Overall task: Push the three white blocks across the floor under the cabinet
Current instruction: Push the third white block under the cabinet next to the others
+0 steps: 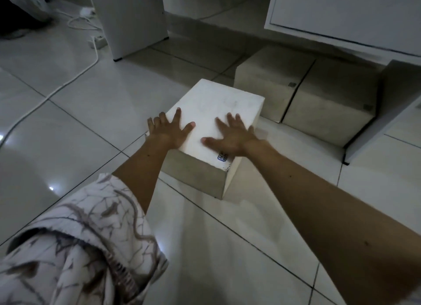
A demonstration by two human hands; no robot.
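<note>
Three white blocks lay on the tiled floor [68,113]. The near block [214,113] stood in the open, its far right corner just beside the middle block [273,77]. The middle block and the far block [330,99] sat side by side, touching along one edge, partly beneath the lower edge of the cabinet [341,15]. The left hand [169,131] rested flat at the near block's left edge, fingers spread and released, some reaching over that edge. The right hand [232,135] lay flat on the top face, fingers likewise spread, grasping nothing. A label [222,156] marked the near corner. Open floor extended left toward a white cable [75,74] and a cabinet leg panel [134,20].
</note>
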